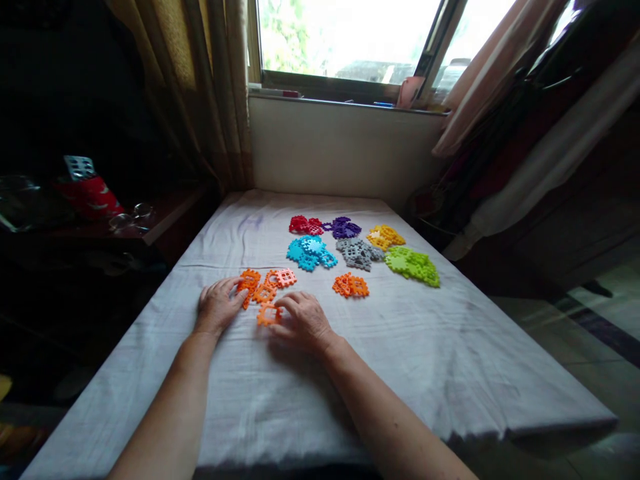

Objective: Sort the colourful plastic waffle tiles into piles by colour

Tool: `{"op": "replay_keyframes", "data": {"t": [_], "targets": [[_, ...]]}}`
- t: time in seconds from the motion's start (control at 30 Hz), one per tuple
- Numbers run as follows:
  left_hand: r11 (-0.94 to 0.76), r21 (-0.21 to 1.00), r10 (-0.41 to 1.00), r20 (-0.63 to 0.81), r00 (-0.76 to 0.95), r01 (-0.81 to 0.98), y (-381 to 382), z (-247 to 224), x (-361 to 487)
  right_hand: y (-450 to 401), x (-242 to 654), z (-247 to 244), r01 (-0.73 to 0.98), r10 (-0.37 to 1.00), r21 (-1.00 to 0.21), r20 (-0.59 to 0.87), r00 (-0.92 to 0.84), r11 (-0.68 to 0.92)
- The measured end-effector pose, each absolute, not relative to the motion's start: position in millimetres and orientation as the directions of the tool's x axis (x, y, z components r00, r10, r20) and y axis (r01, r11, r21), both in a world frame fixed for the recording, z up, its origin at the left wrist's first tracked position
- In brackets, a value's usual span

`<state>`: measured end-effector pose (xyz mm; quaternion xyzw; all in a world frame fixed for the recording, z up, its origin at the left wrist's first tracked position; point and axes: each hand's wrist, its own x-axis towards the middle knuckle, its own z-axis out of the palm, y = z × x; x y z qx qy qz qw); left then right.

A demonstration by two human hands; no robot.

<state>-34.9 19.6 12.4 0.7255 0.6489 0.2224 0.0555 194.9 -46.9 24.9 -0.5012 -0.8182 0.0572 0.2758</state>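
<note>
Between my hands lies a loose group of orange toy building pieces [265, 293], flat with toothed edges and cut-out windows. My left hand [219, 307] rests at its left side, fingers curved against the outer pieces. In my right hand [303, 321], thumb and fingers grip one square orange piece [269, 314], tilted at the near side of the group. A paler orange piece [287, 277] lies at the right of the group. Farther right sits a separate small orange pile [351, 285].
Beyond are piles sorted by colour: red [305, 225], purple [345, 228], blue [310, 253], grey [359, 253], yellow [385, 237] and green [413, 265]. A pale cloth [410, 373] covers the table. Glasses [132, 218] lie on a dark side surface at left.
</note>
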Motion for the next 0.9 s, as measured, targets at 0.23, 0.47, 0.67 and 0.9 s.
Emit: {"op": "replay_keyframes", "data": {"t": [0.23, 0.47, 0.67, 0.9], "targets": [[-0.104, 0.299, 0.989, 0.128, 0.068, 0.949, 12, 21, -26, -51, 288, 22, 0.913, 0.841, -0.408, 0.499, 0.210, 0.014], [-0.182, 0.293, 0.980, 0.137, 0.147, 0.938, 7, 22, -22, -62, 306, 14, 0.933, 0.852, -0.341, 0.449, 0.269, -0.115], [-0.245, 0.344, 0.960, 0.214, 0.178, 0.906, 11, 16, -29, -61, 302, 13, 0.929, 0.828, -0.364, 0.500, 0.254, -0.065], [-0.218, 0.335, 0.960, 0.241, 0.140, 0.917, 9, 20, -34, -62, 295, 9, 0.922, 0.816, -0.385, 0.544, 0.195, 0.037]]}}
